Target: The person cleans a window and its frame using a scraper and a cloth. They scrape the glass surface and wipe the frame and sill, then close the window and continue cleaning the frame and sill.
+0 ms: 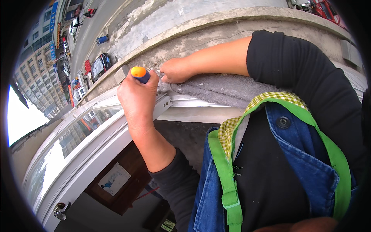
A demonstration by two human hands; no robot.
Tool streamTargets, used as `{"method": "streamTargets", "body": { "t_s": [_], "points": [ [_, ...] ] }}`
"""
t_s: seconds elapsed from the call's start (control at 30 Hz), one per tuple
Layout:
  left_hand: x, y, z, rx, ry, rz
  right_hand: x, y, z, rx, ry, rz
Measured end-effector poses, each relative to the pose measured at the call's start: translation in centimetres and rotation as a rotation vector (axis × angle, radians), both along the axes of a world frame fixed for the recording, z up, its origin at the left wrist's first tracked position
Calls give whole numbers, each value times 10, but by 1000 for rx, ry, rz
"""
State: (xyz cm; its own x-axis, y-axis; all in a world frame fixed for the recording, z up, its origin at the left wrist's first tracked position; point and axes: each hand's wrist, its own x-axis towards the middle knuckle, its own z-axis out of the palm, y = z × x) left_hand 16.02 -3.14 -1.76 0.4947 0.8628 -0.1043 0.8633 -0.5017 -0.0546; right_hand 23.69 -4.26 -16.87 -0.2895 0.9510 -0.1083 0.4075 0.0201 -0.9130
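Note:
My left hand (136,95) is closed around the orange and dark blue handle (140,74) of a hand tool, perhaps a screwdriver; its working end is hidden. Close beside it, my right hand (175,71) has its fingers curled at the end of a grey towel-like cloth (214,87). Something small and whitish shows at those fingertips, too unclear to name. The cloth lies along the white window frame (197,102). Below my left hand, the corner of an open white casement sash (162,105) shows several small holes.
The glazed sash reaches to the lower left, with a metal handle (60,211). Outside runs a concrete ledge (232,17), and far below lies a street (95,29) with vehicles. A picture sheet (114,179) on a brown wooden surface shows indoors, beneath the sash.

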Motion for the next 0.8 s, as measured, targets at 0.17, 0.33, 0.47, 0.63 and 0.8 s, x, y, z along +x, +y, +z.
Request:
{"method": "streamTargets", "body": {
  "t_s": [0.17,0.33,0.47,0.63,0.8],
  "points": [
    [-5,5,-1,28,-31,33,16,-19,2,80,-21,29],
    [-9,7,4,-45,-85,47,10,-13,-6,58,152,-161],
    [-11,2,-2,-19,-142,20,8,-7,-14,109,191,-191],
    [-10,-6,-15,48,-150,79,8,-9,-10,118,177,-131],
    [-12,-25,-36,139,-98,-55,14,-15,-8,130,238,15]
  ]
}}
